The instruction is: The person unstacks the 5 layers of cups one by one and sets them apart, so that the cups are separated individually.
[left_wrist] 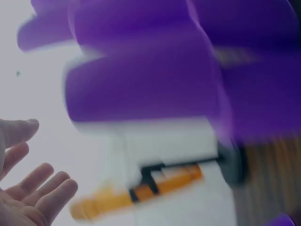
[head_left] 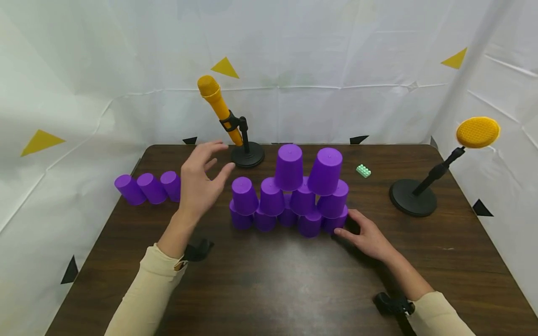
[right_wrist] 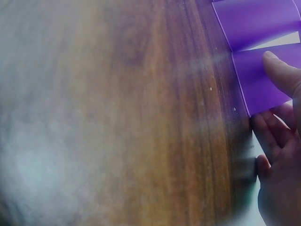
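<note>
Upside-down purple cups form a stack in the head view, with several in the bottom row (head_left: 265,222), several in the second row (head_left: 272,198), and two on top. The top-left cup (head_left: 289,168) and top-right cup (head_left: 326,171) stand apart from each other. My left hand (head_left: 201,179) hovers left of the stack, fingers spread and holding nothing. At the bottom-right corner, my right hand (head_left: 367,238) grips the end cup (right_wrist: 268,80), thumb on its front and fingers around its far side. Three more purple cups (head_left: 151,188) stand at the left, the nearest partly hidden by my left hand.
Behind the stack, a yellow microphone (head_left: 218,106) leans in its black stand. Another yellow-headed microphone (head_left: 477,132) stands on a round black base (head_left: 413,198) at the right. A small mint toy brick (head_left: 363,171) lies on the brown table (head_left: 269,289). White sheeting (head_left: 319,56) surrounds the table.
</note>
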Demonstrator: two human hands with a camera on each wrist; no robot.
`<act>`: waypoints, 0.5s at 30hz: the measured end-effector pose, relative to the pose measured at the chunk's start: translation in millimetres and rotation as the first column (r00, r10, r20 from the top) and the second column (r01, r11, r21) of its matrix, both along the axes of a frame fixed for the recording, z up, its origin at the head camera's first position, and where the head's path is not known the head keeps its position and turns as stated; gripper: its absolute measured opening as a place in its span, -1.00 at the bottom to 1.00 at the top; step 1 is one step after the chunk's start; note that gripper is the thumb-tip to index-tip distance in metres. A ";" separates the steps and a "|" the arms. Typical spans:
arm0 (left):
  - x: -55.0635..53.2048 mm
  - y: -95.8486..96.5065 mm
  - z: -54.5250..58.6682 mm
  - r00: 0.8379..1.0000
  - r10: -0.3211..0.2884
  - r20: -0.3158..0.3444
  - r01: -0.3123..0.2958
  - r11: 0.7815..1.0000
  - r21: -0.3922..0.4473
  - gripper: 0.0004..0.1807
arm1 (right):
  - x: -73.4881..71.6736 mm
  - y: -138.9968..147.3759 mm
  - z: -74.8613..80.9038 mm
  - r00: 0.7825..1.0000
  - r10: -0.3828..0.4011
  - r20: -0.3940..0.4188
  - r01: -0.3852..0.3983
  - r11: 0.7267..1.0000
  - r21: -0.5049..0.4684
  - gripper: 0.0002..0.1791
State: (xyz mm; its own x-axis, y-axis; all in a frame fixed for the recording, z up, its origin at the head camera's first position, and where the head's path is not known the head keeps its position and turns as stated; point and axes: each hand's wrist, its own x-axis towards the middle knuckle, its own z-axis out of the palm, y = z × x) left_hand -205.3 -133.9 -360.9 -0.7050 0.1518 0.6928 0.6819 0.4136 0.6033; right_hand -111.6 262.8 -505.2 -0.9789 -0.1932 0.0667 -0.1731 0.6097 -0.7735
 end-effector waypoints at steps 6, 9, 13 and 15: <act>23.8 44.1 19.8 0.976 -0.219 -0.001 0.219 0.976 0.018 -0.45 | -0.6 1.0 -1.3 1.000 0.000 0.006 0.000 1.000 0.000 -0.28; 29.0 60.2 21.8 0.969 -0.247 0.011 0.248 0.969 -0.018 -0.41 | -0.7 1.2 -1.5 1.000 0.001 -0.001 -0.001 1.000 0.002 -0.29; 29.6 78.2 19.3 0.967 -0.255 0.011 0.255 0.965 -0.069 -0.38 | -0.9 1.2 -1.5 1.000 0.005 -0.005 -0.005 1.000 0.003 -0.29; 28.6 85.6 16.7 0.967 -0.253 0.003 0.253 0.965 -0.071 -0.37 | -1.2 1.1 -1.2 1.000 0.007 -0.005 -0.007 1.000 0.003 -0.30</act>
